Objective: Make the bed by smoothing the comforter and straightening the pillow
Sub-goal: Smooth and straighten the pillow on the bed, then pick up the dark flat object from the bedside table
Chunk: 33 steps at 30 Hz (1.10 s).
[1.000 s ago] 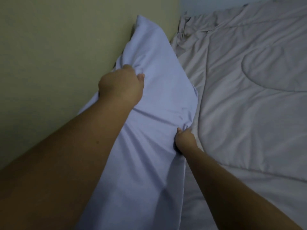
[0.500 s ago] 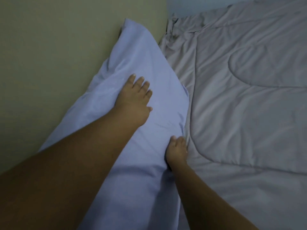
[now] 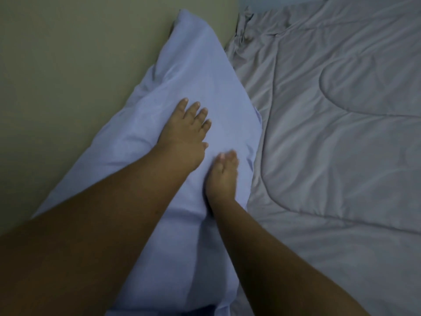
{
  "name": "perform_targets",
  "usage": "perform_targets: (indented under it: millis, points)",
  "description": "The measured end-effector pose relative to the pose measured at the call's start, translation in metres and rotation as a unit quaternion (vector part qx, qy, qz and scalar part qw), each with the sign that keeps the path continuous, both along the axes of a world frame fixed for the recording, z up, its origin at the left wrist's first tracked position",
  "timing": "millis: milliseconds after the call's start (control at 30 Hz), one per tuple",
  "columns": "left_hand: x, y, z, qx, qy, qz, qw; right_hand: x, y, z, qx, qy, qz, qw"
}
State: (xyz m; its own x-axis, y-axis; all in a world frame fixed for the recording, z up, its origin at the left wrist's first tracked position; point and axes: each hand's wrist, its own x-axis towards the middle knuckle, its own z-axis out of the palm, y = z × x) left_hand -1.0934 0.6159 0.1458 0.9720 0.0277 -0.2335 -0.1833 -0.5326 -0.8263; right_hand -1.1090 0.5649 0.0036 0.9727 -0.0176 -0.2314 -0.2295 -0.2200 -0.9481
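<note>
Under both flat hands' fingers [image 3: 196, 110] lies the pillow [image 3: 196, 71].

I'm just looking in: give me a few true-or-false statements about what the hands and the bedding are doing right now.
1. Both hands lie on the pillow. True.
2. The left hand clutches a bunch of fabric. False: its fingers are spread flat.
3. The pillow lies between the wall and the comforter. True.
4. The right hand rests on the comforter. False: it is on the pillow, near the edge.
</note>
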Motion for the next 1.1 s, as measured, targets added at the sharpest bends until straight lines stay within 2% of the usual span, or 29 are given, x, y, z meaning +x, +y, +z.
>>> perform_targets:
  millis: [67, 200, 233, 467, 600, 767, 867, 967, 1100]
  points:
    - [-0.005, 0.002, 0.002, -0.001, -0.004, 0.002, 1.0, -0.008, 0.009, 0.007, 0.011, -0.007, 0.042, 0.999]
    - [-0.023, 0.005, 0.006, 0.001, -0.014, 0.002, 1.0, -0.041, -0.021, -0.032, -0.108, 0.129, 0.018, 0.986]
    - [-0.029, 0.005, 0.007, -0.002, -0.022, 0.005, 1.0, -0.047, -0.029, -0.038, -0.125, 0.137, 0.032, 0.982]
    - [-0.084, -0.007, 0.004, -0.04, -0.082, 0.086, 0.992, -0.046, -0.067, -0.01, -0.204, -0.007, 0.093, 0.974]
    - [-0.146, -0.029, 0.006, -0.128, -0.148, 0.178, 0.964, -0.066, -0.096, 0.026, -0.215, -0.075, 0.168, 0.959]
    - [-0.244, -0.075, 0.013, -0.233, -0.268, 0.276, 0.893, -0.129, -0.132, 0.062, -0.242, -0.156, 0.297, 0.91]
    - [-0.299, -0.097, 0.017, -0.259, -0.327, 0.361, 0.834, -0.174, -0.138, 0.082, -0.261, -0.232, 0.362, 0.864]
    - [-0.352, -0.106, 0.016, -0.283, -0.382, 0.442, 0.76, -0.223, -0.129, 0.095, -0.255, -0.325, 0.412, 0.812]
    - [-0.435, -0.103, 0.001, -0.287, -0.428, 0.52, 0.681, -0.296, -0.101, 0.095, -0.25, -0.39, 0.492, 0.737]
